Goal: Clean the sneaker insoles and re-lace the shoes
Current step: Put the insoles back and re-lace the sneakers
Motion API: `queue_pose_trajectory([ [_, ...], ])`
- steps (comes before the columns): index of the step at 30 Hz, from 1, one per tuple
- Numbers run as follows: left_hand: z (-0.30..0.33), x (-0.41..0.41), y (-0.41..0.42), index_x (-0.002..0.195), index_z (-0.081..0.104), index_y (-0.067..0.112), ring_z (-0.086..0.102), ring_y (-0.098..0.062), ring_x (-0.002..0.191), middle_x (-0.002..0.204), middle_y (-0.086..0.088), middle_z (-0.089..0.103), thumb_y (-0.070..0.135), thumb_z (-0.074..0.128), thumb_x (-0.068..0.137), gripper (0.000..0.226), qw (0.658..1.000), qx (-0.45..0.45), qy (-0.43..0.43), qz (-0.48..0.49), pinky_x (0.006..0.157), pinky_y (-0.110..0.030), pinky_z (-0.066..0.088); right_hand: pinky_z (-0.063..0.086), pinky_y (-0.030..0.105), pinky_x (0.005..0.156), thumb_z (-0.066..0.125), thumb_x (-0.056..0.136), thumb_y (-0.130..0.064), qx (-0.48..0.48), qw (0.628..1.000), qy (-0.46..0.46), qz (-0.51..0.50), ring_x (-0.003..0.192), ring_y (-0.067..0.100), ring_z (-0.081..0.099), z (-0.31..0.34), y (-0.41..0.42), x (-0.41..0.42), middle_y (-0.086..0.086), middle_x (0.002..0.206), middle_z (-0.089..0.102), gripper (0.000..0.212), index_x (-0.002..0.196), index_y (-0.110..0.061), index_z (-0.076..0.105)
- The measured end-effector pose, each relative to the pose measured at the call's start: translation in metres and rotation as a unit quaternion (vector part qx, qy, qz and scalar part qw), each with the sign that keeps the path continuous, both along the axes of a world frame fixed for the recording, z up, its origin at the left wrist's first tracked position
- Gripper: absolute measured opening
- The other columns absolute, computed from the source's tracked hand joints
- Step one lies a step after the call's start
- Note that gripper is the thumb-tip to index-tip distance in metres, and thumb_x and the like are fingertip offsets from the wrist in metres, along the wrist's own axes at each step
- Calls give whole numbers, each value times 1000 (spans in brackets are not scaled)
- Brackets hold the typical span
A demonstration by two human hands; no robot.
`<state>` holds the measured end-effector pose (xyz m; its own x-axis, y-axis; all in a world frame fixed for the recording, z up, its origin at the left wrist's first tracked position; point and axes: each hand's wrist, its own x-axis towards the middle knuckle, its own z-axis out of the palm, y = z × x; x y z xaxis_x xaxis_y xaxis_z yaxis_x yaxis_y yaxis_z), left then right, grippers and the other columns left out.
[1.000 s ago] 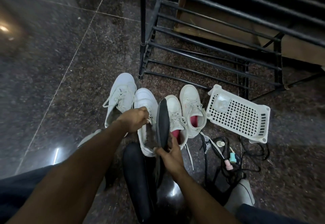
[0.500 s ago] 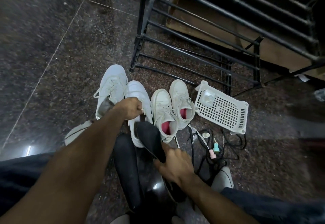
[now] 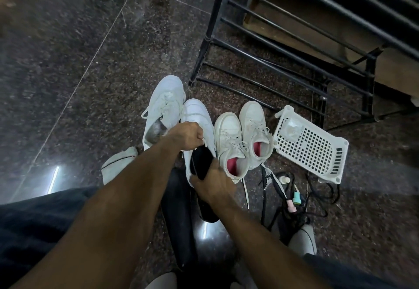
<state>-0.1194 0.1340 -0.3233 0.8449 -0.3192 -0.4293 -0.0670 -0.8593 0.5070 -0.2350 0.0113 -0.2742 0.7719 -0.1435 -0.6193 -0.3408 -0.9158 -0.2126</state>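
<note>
While both forearms reach forward from the lower frame edge, the left hand [image 3: 186, 138] sits curled on the tongue area of the second sneaker [image 3: 197, 127], pinching what appears to be the tongue or lace; the exact item between its fingers cannot be resolved. The right hand [image 3: 214, 185] is at 5 o'clock of the left hand, its fingers wrapped around a black insole [image 3: 201, 163] whose front end sits inside the mouth of that sneaker; the rear end runs under the palm and reappears below the wrist. The sneaker stands on the dark stone floor [image 3: 79, 50] with its toe toward 12 o'clock. Touching it at 10 o'clock is the first sneaker [image 3: 165, 105], partly covered at the heel by the left forearm. At 3 o'clock stands a smaller pair [image 3: 242, 139] with pink linings, laced. A white basket [image 3: 313, 148] lies further toward 3 o'clock, holding a pale object that is too blurred to identify. Loose black laces [image 3: 294, 200] and small capped bottles [image 3: 294, 200] lie at 5 o'clock of the pair; details are unclear. A second black insole [image 3: 176, 220] lies on the floor between the forearms, partly hidden by them. A black rack [image 3: 294, 39] fills the upper right, cut off by the frame. Grey cloth [image 3: 120, 164] shows at 8 o'clock of the sneakers, partly hidden by the left forearm.
</note>
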Motion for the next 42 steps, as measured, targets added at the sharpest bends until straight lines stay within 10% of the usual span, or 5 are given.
queue_pose_trajectory([
  [5,-1,1,-1,95,70,17,57,-22,103,113,1,62,30,60,88,18,1000,8,14,2,82,-31,44,44,45,89,60,79,-48,50,998,-2,-26,115,37,54,11,-14,-46,3,146,35,95,150,-23,2],
  [19,-4,3,-2,91,71,18,59,-20,99,108,3,65,30,62,86,16,1000,7,20,12,80,-31,45,46,41,83,66,80,-41,121,985,-71,-104,110,32,58,-24,3,23,4,124,58,67,134,-24,30],
  [26,-7,4,-1,86,69,21,58,-20,97,107,5,64,32,62,84,12,999,12,42,18,81,-33,48,51,41,96,61,86,4,302,886,-49,-348,97,20,64,-35,-29,-3,1,98,63,54,134,-16,47],
  [42,-14,5,-1,84,69,20,59,-19,97,107,4,64,29,63,84,11,999,-3,29,16,76,-28,41,45,42,90,56,81,-7,108,952,-76,-277,114,38,54,-46,11,43,18,122,59,62,139,-17,36],
])
